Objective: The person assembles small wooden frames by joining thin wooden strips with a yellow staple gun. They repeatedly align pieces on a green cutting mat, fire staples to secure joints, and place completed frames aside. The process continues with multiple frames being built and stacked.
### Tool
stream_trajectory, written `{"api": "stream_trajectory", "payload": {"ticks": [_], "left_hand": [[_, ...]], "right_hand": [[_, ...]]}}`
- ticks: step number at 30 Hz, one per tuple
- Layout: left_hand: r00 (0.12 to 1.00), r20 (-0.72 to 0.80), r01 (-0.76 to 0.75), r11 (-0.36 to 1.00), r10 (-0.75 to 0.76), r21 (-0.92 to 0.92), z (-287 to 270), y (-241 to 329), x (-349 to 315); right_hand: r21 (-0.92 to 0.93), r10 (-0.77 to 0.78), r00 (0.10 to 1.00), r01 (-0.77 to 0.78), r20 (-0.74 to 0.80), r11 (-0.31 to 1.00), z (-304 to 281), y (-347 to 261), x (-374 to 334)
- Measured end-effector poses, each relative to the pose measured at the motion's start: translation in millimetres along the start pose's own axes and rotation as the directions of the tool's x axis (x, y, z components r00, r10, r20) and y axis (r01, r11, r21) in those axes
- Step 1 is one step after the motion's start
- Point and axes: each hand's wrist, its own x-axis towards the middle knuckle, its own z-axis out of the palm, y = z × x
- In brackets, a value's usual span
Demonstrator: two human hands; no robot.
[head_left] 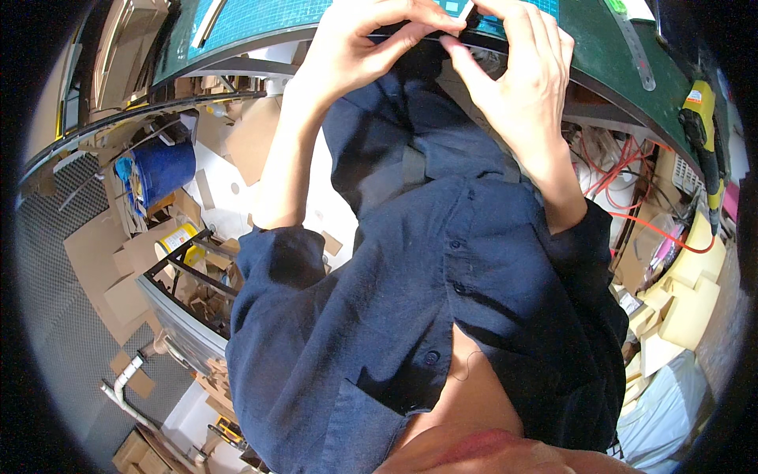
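Head view: we see the small strip (467, 17) near twelve o'clock, between our hands, at the near edge of the blue-green cutting mat (260, 22).
Strip's handling: we judge it light and stiff, perhaps easily chipped, not very slippery; its long sides seem the best hold.
Strip's looks: narrow, straight, pale along one face with something dark beside it; the top border crops the view, so we cannot tell its length.
Left hand (355, 49): towards eleven o'clock, thumb and forefinger pinching the strip.
Right hand (527, 79): towards one o'clock, thumb and forefinger grasping it from the other side; we cannot tell how firmly.
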Motion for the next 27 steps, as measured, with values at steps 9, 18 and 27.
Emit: {"api": "stream_trajectory", "payload": {"ticks": [9,18,27], "left_hand": [[0.999,-0.026,-0.026,1.0,0.027,0.013,-1,2,-2],[1.0,-0.012,-0.029,0.999,0.029,0.031,-1,2,0],[1.0,-0.004,0.006,0.999,-0.005,0.039,0,2,-1]], "right_hand": [[-0.561,0.243,0.964,-0.26,-0.105,0.786,-201,124,-24],[-0.583,0.366,0.893,-0.156,0.262,0.798,-253,207,-34],[-0.56,0.418,0.894,-0.267,0.159,0.784,-262,129,-35]]}}
